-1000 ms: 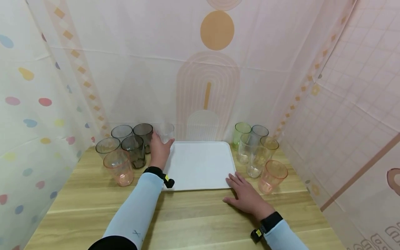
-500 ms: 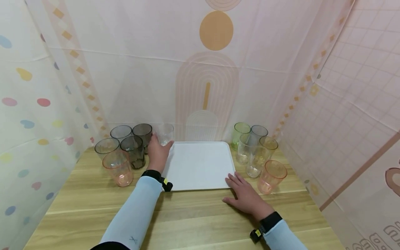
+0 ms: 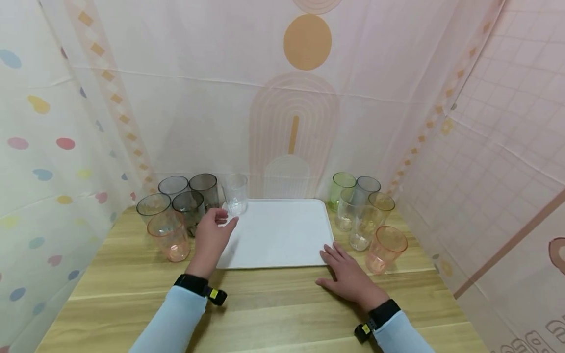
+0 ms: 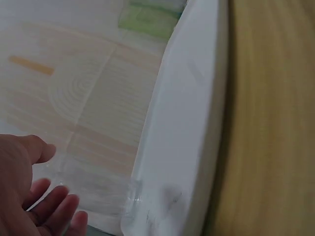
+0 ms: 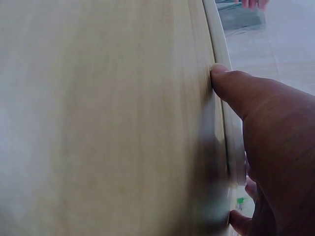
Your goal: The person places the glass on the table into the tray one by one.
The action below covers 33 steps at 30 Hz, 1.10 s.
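Observation:
A clear plastic cup [image 3: 236, 193] stands upright at the back left corner of the white tray [image 3: 278, 235]. My left hand [image 3: 214, 240] is just in front of that cup, fingers loosely bent and apart from it, holding nothing. In the left wrist view the cup [image 4: 98, 194] shows beyond my spread fingertips [image 4: 71, 201]. My right hand [image 3: 348, 277] lies flat at the tray's front right corner, with its fingertips on the edge. Seen from the right wrist, the thumb [image 5: 236, 88] rests along the tray's rim [image 5: 235, 142].
Left of the tray stand several grey and dark cups [image 3: 189, 208] and an orange cup [image 3: 169, 238]. On the right are a green cup [image 3: 342, 189], clear cups [image 3: 362, 230], and another orange cup [image 3: 384, 250]. A patterned curtain [image 3: 198, 98] hangs behind the wooden table [image 3: 265, 314].
The clear cup has come from behind the tray onto its back left corner. My left hand has let go of it and drawn back toward me. The right hand has stayed put.

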Each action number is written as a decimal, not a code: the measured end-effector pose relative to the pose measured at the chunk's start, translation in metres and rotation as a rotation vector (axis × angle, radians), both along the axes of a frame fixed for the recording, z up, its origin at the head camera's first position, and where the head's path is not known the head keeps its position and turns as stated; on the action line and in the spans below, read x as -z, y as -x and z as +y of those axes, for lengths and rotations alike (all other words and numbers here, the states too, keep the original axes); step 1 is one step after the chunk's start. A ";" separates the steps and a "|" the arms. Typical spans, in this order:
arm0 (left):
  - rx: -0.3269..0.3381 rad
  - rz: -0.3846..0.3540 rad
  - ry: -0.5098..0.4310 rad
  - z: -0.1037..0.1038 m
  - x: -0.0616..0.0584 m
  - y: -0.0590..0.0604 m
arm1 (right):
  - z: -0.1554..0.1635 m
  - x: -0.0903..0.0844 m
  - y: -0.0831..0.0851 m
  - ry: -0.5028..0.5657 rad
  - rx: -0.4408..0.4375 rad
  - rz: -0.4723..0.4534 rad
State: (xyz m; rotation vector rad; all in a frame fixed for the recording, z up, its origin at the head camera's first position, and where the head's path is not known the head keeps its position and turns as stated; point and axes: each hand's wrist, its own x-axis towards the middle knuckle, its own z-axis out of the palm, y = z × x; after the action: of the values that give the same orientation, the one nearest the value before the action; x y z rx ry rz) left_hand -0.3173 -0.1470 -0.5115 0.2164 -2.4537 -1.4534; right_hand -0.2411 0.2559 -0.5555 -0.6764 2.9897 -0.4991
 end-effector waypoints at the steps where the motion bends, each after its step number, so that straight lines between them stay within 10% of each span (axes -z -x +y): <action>1: 0.008 -0.011 0.014 -0.002 0.000 -0.008 | 0.000 -0.001 0.000 0.003 -0.003 -0.001; 9: 0.075 -0.054 0.086 -0.030 0.013 -0.064 | 0.002 -0.004 -0.003 0.014 -0.009 0.024; 17: -0.066 -0.102 0.182 -0.093 0.032 -0.103 | 0.002 -0.003 -0.002 0.007 -0.010 -0.001; 23: -0.198 -0.065 0.148 -0.132 0.036 -0.107 | 0.003 0.000 -0.002 0.008 -0.006 0.002; 33: -0.110 0.022 -0.078 -0.141 0.035 -0.083 | 0.000 -0.001 -0.001 0.014 -0.005 -0.006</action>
State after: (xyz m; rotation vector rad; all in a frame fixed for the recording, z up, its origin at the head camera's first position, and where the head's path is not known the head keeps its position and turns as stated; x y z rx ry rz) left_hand -0.2341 -0.2877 -0.5462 0.3439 -2.3308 -1.4981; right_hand -0.2400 0.2562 -0.5542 -0.6819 2.9813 -0.5214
